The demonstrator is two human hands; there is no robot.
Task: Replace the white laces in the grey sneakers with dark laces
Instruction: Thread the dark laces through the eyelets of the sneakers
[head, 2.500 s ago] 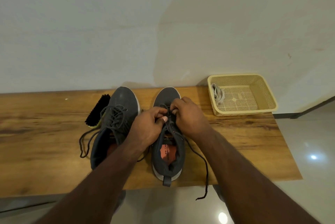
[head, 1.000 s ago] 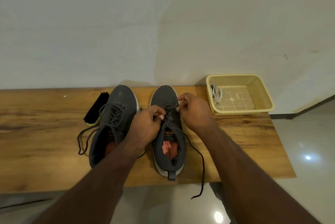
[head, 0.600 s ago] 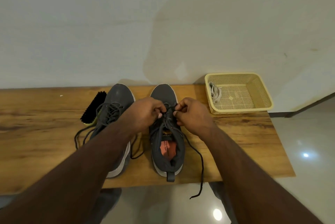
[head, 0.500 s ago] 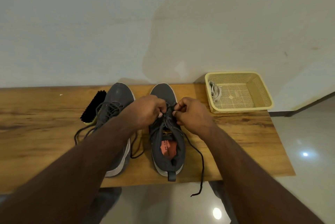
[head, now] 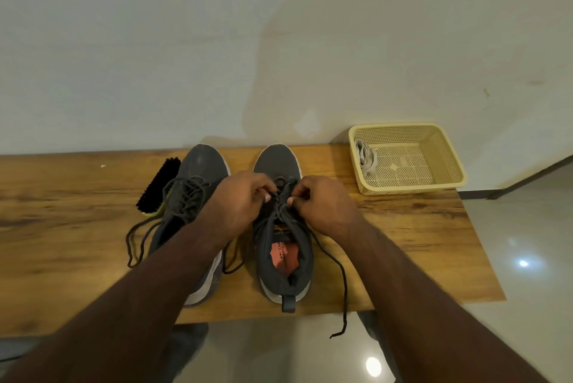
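Two grey sneakers stand side by side on a wooden bench [head: 403,227], toes toward the wall. The left sneaker [head: 201,171] carries a dark lace whose loose ends trail to its left. Over the lacing of the right sneaker [head: 279,162], my left hand [head: 238,199] and my right hand [head: 325,202] each pinch the dark lace [head: 338,264]. One free end of that lace runs down the shoe's right side and hangs past the bench's front edge. White laces [head: 366,157] lie bundled in the left end of a yellow basket [head: 446,165].
A black shoe brush [head: 158,184] lies against the left sneaker's outer side. The basket sits at the bench's back right, by the wall. Glossy floor tiles lie beyond the bench's front and right edges.
My left forearm has swung over the left sneaker. Both hands have shifted slightly up the right sneaker's lacing and stay pinched on the lace, close together.
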